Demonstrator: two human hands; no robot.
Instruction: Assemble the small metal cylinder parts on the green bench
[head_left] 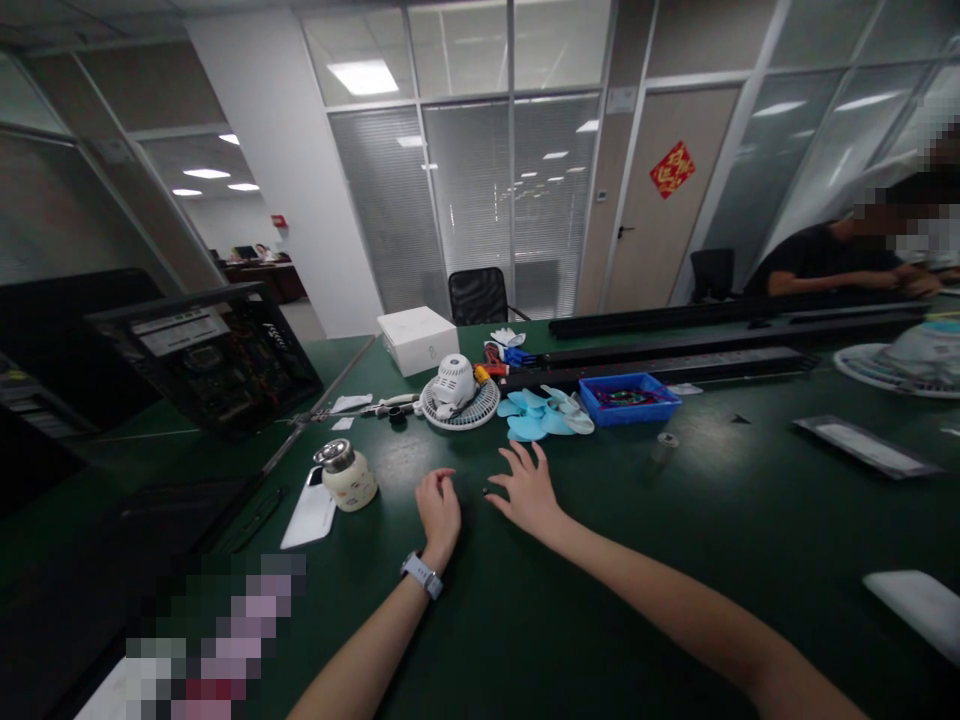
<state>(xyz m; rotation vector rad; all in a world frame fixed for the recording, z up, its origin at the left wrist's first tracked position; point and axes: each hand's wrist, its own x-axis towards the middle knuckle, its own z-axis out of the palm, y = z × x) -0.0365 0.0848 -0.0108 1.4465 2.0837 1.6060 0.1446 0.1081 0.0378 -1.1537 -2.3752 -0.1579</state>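
Observation:
My right hand (529,490) hovers over the green table with its fingers spread, holding nothing that I can see. A tiny dark piece (486,491) shows at its thumb tip; whether they touch I cannot tell. To the left is my left hand (439,510), fingers loosely bent and apart from the thumb, with a watch (422,575) on the wrist. Just beyond my hands lie light blue fan blades (529,412) and a white fan body (454,382) resting on its round grille (461,418).
A blue tray (634,410) holds wires. At left stand a cream jar (349,480) and an open computer case (210,355). A white box (420,340), a metal cylinder (666,446) and long black rails (660,367) lie around. A person (817,260) sits at far right.

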